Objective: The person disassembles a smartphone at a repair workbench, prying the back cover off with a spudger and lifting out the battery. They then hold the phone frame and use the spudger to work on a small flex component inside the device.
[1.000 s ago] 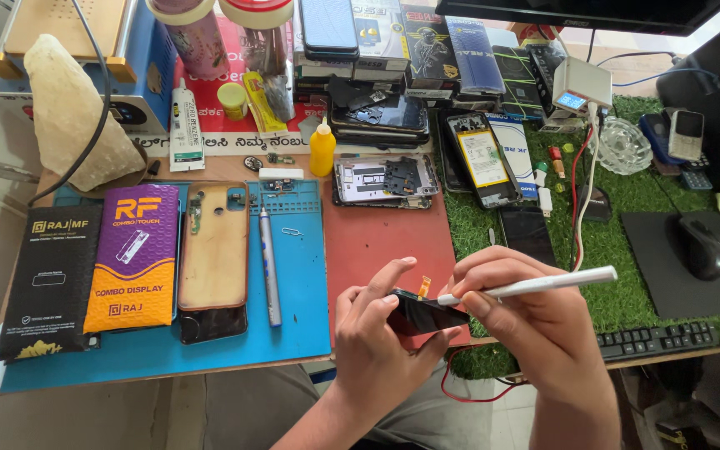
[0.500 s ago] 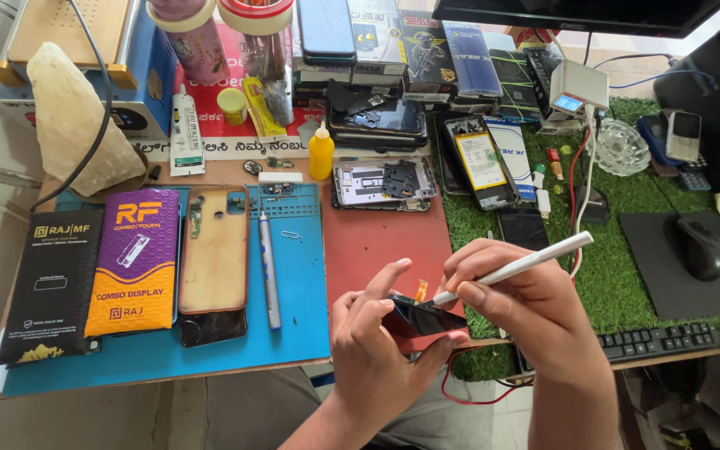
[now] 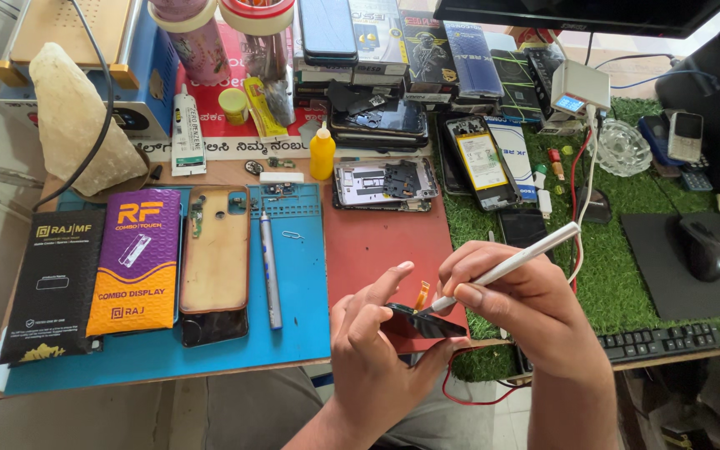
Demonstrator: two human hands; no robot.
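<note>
Left hand grips small dark phone part at the near edge of the red mat; right hand closed around white pen-like tool, tip touching the part, orange flex strip just above

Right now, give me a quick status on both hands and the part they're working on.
Left hand grips small black part. Right hand holds white pen-shaped tool, tip at the part. Nothing between hands and part.

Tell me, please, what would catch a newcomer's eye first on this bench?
Front and centre, the left hand holds a small black screen part while the right hand works it with a white pen-like tool. Left of them, a purple box lies on the blue mat.
</note>
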